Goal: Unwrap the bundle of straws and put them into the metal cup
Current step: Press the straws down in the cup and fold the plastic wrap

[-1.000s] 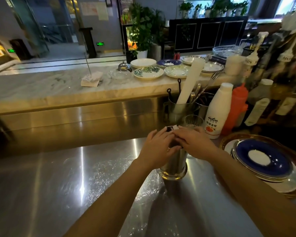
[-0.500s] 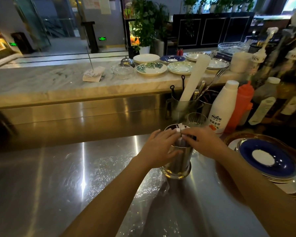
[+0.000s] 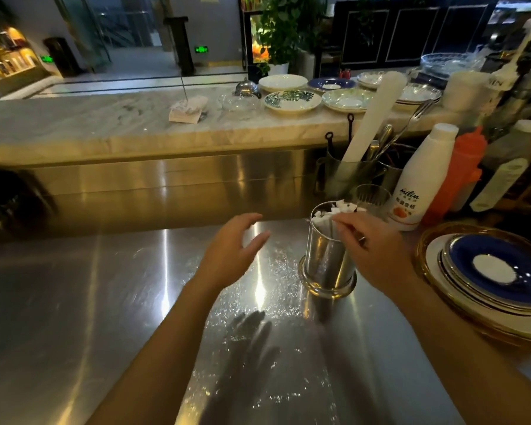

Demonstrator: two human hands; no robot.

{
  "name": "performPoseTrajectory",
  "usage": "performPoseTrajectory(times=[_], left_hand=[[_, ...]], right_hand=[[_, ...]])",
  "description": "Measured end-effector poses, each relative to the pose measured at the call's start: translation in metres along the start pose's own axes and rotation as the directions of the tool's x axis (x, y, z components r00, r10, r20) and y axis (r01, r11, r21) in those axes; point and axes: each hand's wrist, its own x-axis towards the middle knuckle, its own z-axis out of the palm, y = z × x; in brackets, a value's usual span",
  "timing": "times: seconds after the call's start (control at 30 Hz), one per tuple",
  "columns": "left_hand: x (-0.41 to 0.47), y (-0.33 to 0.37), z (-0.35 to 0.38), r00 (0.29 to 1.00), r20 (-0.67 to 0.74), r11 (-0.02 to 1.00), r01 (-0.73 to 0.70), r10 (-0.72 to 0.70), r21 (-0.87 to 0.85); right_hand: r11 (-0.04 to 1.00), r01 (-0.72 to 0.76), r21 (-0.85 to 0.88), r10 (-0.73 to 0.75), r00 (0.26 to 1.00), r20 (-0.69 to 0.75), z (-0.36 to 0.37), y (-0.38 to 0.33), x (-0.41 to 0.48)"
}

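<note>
Two hands work at your steel counter (image 3: 105, 302): the left hand (image 3: 232, 251) hovers spread and empty at nine o'clock of the metal cup (image 3: 328, 256), the right hand (image 3: 374, 250) pinches the straws (image 3: 334, 214) standing inside. The loading step looks nearly done; next, settle them gently and let go.

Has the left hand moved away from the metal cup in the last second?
Yes. The left hand has come off the metal cup and now hovers open to its left, clear of it.
</note>
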Motion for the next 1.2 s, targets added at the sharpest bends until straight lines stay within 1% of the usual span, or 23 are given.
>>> performPoseTrajectory(times=[0.07, 0.13, 0.2, 0.27, 0.33, 0.37, 0.43, 0.5, 0.57, 0.63, 0.7, 0.73, 0.8, 0.83, 0.87, 0.9, 0.93, 1.0, 1.07, 1.1, 1.13, 1.17, 1.2], left_hand=[[-0.016, -0.017, -0.009, 0.996, -0.021, 0.995, 0.091, -0.09, 0.028], [-0.035, -0.032, -0.014, 0.984, -0.024, 0.981, 0.179, -0.178, 0.07], [-0.055, -0.045, -0.018, 0.967, -0.018, 0.961, 0.254, -0.254, 0.106], [-0.073, -0.057, -0.02, 0.94, -0.023, 0.93, 0.341, -0.341, 0.14], [-0.09, -0.066, -0.023, 0.892, -0.048, 0.877, 0.451, -0.45, 0.163], [-0.098, -0.07, -0.024, 0.861, -0.066, 0.849, 0.508, -0.504, 0.146], [-0.112, -0.076, -0.027, 0.781, -0.098, 0.783, 0.621, -0.617, 0.018], [-0.123, -0.079, -0.031, 0.679, -0.095, 0.686, 0.72, -0.728, -0.108], [-0.133, -0.082, -0.034, 0.577, -0.055, 0.579, 0.809, -0.815, -0.105], [-0.139, -0.084, -0.036, 0.51, -0.028, 0.51, 0.856, -0.86, -0.08], [-0.142, -0.082, -0.036, 0.475, -0.018, 0.473, 0.872, -0.88, -0.125], [-0.142, -0.08, -0.036, 0.459, -0.003, 0.453, 0.876, -0.888, -0.168], [-0.141, -0.077, -0.038, 0.427, 0.052, 0.397, 0.873, -0.903, -0.283], [-0.142, -0.076, -0.038, 0.412, 0.087, 0.36, 0.866, -0.907, -0.348], [-0.142, -0.075, -0.039, 0.411, 0.119, 0.333, 0.85, -0.904, -0.408], [-0.143, -0.075, -0.04, 0.425, 0.14, 0.326, 0.833, -0.894, -0.447], [-0.144, -0.074, -0.04, 0.444, 0.155, 0.332, 0.822, -0.883, -0.463], [-0.147, -0.075, -0.042, 0.492, 0.14, 0.362, 0.778, -0.859, -0.513], [-0.149, -0.08, -0.049, 0.553, 0.064, 0.415, 0.693, -0.831, -0.59], [-0.15, -0.082, -0.052, 0.571, 0.039, 0.429, 0.658, -0.82, -0.619], [-0.15, -0.084, -0.055, 0.585, 0.046, 0.422, 0.636, -0.81, -0.646], [-0.15, -0.085, -0.058, 0.595, 0.083, 0.4, 0.631, -0.8, -0.664], [-0.151, -0.086, -0.058, 0.597, 0.144, 0.362, 0.642, -0.789, -0.676]], right_hand=[[0.999, -0.008, 0.034, 0.007, 0.999, 0.043, 0.009, -0.003, -0.016], [0.996, -0.056, 0.073, 0.049, 0.994, 0.095, 0.021, -0.003, -0.03], [0.983, -0.157, 0.09, 0.141, 0.977, 0.159, 0.036, -0.001, -0.044], [0.95, -0.299, 0.095, 0.27, 0.933, 0.24, 0.051, 0.0, -0.059], [0.896, -0.438, 0.074, 0.397, 0.864, 0.31, 0.063, 0.002, -0.072], [0.854, -0.514, 0.081, 0.462, 0.821, 0.336, 0.068, 0.003, -0.078], [0.752, -0.654, 0.078, 0.582, 0.716, 0.387, 0.077, 0.006, -0.088], [0.659, -0.75, 0.056, 0.652, 0.607, 0.454, 0.083, 0.008, -0.094], [0.587, -0.807, 0.067, 0.67, 0.531, 0.519, 0.087, 0.008, -0.097], [0.522, -0.848, 0.095, 0.676, 0.479, 0.559, 0.09, 0.007, -0.098], [0.435, -0.89, 0.135, 0.685, 0.425, 0.592, 0.092, 0.003, -0.096], [0.391, -0.909, 0.146, 0.687, 0.394, 0.611, 0.093, 0.001, -0.095], [0.314, -0.932, 0.184, 0.687, 0.356, 0.633, 0.096, -0.003, -0.094], [0.274, -0.936, 0.22, 0.692, 0.351, 0.631, 0.096, -0.005, -0.093], [0.231, -0.936, 0.264, 0.694, 0.349, 0.629, 0.096, -0.007, -0.092], [0.191, -0.929, 0.316, 0.694, 0.356, 0.626, 0.095, -0.01, -0.091], [0.172, -0.917, 0.361, 0.696, 0.372, 0.614, 0.093, -0.014, -0.088], [0.202, -0.881, 0.428, 0.705, 0.434, 0.561, 0.086, -0.021, -0.081], [0.249, -0.813, 0.526, 0.678, 0.534, 0.506, 0.076, -0.027, -0.072], [0.267, -0.78, 0.566, 0.652, 0.579, 0.489, 0.072, -0.03, -0.068], [0.273, -0.759, 0.591, 0.636, 0.603, 0.481, 0.069, -0.03, -0.066], [0.264, -0.756, 0.598, 0.633, 0.604, 0.484, 0.067, -0.03, -0.065], [0.245, -0.772, 0.587, 0.63, 0.587, 0.508, 0.065, -0.028, -0.064]])
